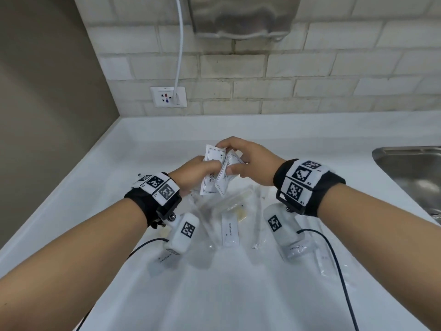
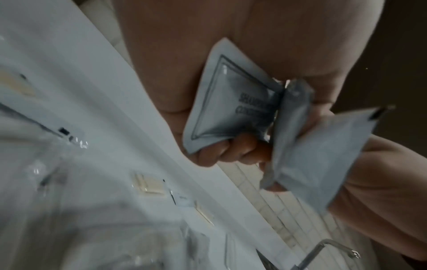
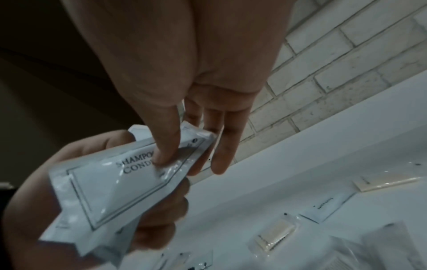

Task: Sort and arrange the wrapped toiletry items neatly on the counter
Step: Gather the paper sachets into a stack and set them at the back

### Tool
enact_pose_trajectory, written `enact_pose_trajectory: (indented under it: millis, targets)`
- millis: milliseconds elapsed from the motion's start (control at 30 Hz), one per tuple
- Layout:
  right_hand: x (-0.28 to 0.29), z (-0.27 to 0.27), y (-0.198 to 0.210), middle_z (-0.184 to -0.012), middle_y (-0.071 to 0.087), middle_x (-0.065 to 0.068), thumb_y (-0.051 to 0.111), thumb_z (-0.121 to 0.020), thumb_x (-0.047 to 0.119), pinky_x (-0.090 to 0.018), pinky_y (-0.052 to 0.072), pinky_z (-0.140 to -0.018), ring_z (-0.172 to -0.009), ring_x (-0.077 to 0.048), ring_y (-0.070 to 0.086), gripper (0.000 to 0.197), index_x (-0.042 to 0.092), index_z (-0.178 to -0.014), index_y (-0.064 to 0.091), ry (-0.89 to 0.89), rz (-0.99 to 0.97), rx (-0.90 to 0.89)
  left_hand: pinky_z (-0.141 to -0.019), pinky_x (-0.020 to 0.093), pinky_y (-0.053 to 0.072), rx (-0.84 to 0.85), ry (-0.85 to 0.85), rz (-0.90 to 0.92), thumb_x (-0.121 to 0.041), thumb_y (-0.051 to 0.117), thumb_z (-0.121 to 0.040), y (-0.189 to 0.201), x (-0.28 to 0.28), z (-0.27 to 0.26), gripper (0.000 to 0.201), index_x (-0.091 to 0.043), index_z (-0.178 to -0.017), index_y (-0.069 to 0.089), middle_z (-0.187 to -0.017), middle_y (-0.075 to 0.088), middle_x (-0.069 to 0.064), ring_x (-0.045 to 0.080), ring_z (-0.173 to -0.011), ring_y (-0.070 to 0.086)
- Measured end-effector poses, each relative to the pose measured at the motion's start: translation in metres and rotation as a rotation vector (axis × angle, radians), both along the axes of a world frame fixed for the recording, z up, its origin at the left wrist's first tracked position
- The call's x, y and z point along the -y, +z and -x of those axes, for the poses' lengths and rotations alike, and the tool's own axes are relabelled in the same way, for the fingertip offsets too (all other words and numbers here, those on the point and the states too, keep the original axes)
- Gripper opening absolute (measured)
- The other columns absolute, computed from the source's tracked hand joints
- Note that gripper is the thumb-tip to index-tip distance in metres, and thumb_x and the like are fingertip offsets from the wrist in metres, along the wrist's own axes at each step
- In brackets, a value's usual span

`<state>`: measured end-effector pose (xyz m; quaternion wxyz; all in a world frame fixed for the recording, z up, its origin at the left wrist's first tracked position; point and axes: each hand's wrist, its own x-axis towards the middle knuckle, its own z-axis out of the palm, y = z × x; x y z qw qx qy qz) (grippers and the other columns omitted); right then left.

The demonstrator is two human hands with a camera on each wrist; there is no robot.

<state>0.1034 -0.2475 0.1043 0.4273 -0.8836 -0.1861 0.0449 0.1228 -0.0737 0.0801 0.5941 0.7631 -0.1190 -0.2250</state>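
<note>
Table (image 1: 238, 295): plain white. Sachets (image 1: 211, 174): white, with a thin dark rectangular border line and dark lettering. Toothpaste packet (image 1: 229, 231): white, with small dark lettering. Wrapped items (image 3: 276, 235) on the table: clear film over cream-coloured contents. Wrist bands (image 1: 307, 185): black, carrying white panels printed with black square-block code patterns. Cables (image 1: 334, 259): black. Wall tiles (image 1: 298, 75): off-white in a brick pattern with grey joints. Side wall (image 1: 47, 103): grey-brown. Socket (image 1: 168, 96): white, with red and blue marks. Sink (image 1: 415, 173): silver-grey metal.
</note>
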Motion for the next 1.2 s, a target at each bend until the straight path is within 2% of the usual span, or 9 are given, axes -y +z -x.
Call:
enact_pose_trajectory:
  millis: [100,267,400,500,600,733,867,1000,1200]
  targets:
    - [0.011,0.009,0.007,-0.103,0.055,0.001,0.066,-0.086,0.004,-0.025,0.050,-0.062,-0.062,-0.007,0.052,0.038,0.022,-0.116,0.054,-0.039,0.017,-0.031,-0.057,0.027,0.041,-0.119,-0.081,0.102,-0.020,0.041,-0.067,-0.001,0.015,0.012,0.037,-0.012,-0.095,0.065,-0.077,0.068,0.011,0.023,-0.065,0.061]
    - [0.033,0.026,0.009,-0.105,0.057,-0.007,0.069,-0.084,0.007,-0.035,0.056,-0.069,-0.062,-0.012,0.054,0.030,0.023,-0.105,0.054,-0.084,0.071,-0.034,-0.057,0.032,0.040,-0.209,-0.224,0.207,-0.033,0.037,-0.080,-0.011,0.038,0.021,0.042,-0.010,-0.105,0.062,-0.088,0.065,0.030,0.031,-0.063,0.061]
    - [0.047,0.039,0.000,-0.104,0.059,-0.005,0.076,-0.079,0.016,-0.048,0.059,-0.075,-0.070,-0.029,0.065,0.041,0.026,-0.110,0.052,-0.135,0.093,-0.079,-0.059,0.031,0.041,-0.250,-0.304,0.203,-0.060,0.042,-0.089,-0.016,0.056,0.033,0.049,-0.019,-0.104,0.064,-0.089,0.059,0.025,0.027,-0.063,0.059]
    - [0.058,0.046,-0.004,-0.094,0.053,0.004,0.069,-0.081,0.011,-0.045,0.059,-0.078,-0.072,-0.030,0.068,0.038,0.026,-0.111,0.052,-0.205,0.117,-0.088,-0.051,0.025,0.042,-0.179,-0.287,0.039,-0.060,0.056,-0.081,-0.016,0.067,0.041,0.049,-0.015,-0.098,0.066,-0.070,0.062,0.013,0.019,-0.051,0.055]
    - [0.069,0.052,-0.006,-0.084,0.053,0.006,0.062,-0.083,0.005,-0.043,0.056,-0.072,-0.064,-0.023,0.063,0.022,0.024,-0.093,0.056,-0.194,0.163,-0.008,-0.060,0.027,0.046,-0.130,-0.267,0.029,-0.060,0.065,-0.076,-0.017,0.073,0.045,0.049,-0.013,-0.091,0.064,-0.075,0.054,0.013,0.017,-0.055,0.052]
    - [0.076,0.063,-0.009,-0.060,0.047,0.013,0.078,-0.077,0.024,-0.025,0.038,-0.056,-0.055,-0.016,0.045,0.028,0.010,-0.072,0.054,-0.151,0.193,0.028,-0.074,0.037,0.058,-0.263,-0.370,0.025,-0.028,0.071,-0.083,-0.019,0.078,0.055,0.019,-0.011,-0.079,0.064,-0.069,0.059,0.006,0.020,-0.066,0.060]
    - [0.087,0.069,-0.019,-0.087,0.062,0.011,0.084,-0.069,0.035,-0.017,0.041,-0.062,-0.070,-0.006,0.056,0.037,0.016,-0.094,0.065,-0.163,0.309,-0.107,-0.055,0.028,0.055,-0.241,-0.388,-0.039,-0.003,0.065,-0.089,-0.028,0.079,0.060,0.011,-0.009,-0.084,0.058,-0.060,0.060,0.004,0.014,-0.053,0.059]
    - [0.091,0.070,-0.044,-0.130,0.054,0.000,0.077,-0.077,0.026,-0.031,0.045,-0.093,-0.118,-0.021,0.054,0.062,0.017,-0.132,0.048,-0.165,0.730,-0.355,-0.060,0.033,0.055,-0.261,-0.192,-0.020,-0.014,0.066,-0.091,-0.037,0.077,0.056,0.010,-0.008,-0.086,0.060,-0.068,0.059,0.010,0.019,-0.055,0.057]
    - [0.073,0.056,-0.082,-0.147,0.038,-0.005,0.053,-0.092,0.028,-0.040,0.039,-0.105,-0.133,-0.026,0.039,0.057,0.018,-0.144,0.032,-0.253,0.777,-0.248,-0.066,0.038,0.059,-0.261,-0.039,0.034,-0.030,0.068,-0.089,-0.034,0.078,0.051,0.020,-0.013,-0.098,0.061,-0.077,0.064,0.012,0.022,-0.060,0.060]
